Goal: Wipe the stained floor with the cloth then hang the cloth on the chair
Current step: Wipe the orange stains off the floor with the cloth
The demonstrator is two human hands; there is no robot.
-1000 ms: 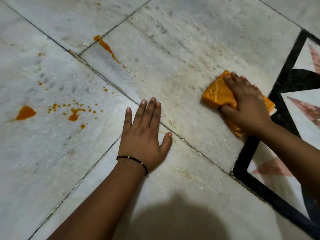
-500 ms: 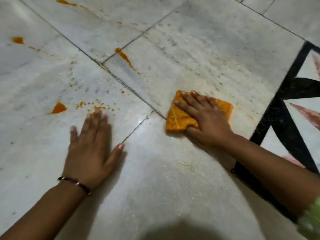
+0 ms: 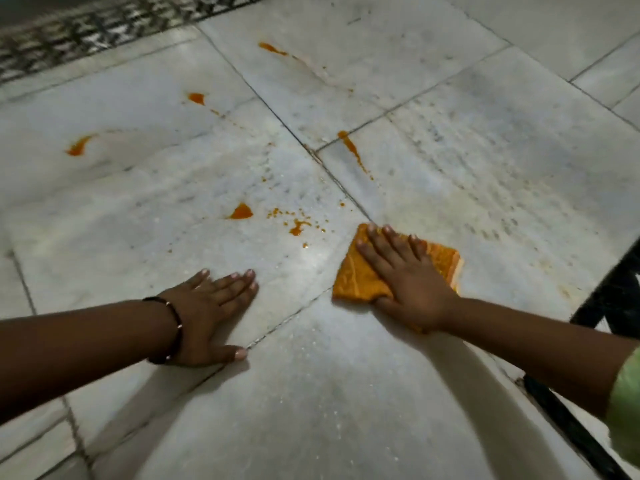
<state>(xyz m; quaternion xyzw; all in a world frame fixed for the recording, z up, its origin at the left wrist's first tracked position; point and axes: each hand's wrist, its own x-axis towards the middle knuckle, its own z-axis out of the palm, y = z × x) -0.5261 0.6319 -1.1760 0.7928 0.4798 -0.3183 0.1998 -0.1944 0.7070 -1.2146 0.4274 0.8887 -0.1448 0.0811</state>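
A folded orange cloth (image 3: 360,282) lies flat on the white marble floor (image 3: 346,393). My right hand (image 3: 405,282) presses down on it with fingers spread straight, thumb against its near edge. My left hand (image 3: 211,313) rests flat on the floor to the left, palm down, a black bracelet on the wrist. Orange stains mark the tiles beyond the hands: a blob (image 3: 241,212) with a scatter of droplets (image 3: 299,226) just left of the cloth, a streak (image 3: 351,148) farther back, and several more spots (image 3: 78,146) to the far left. No chair is in view.
A black inlaid border (image 3: 609,299) runs along the floor at the right edge. A dark patterned strip (image 3: 86,26) crosses the far top left. Tile joints run diagonally under the hands.
The right hand slid the cloth leftward, from beside the black border toward the droplets. The left hand shifted left and now points sideways. The view tilted up, showing more stains.
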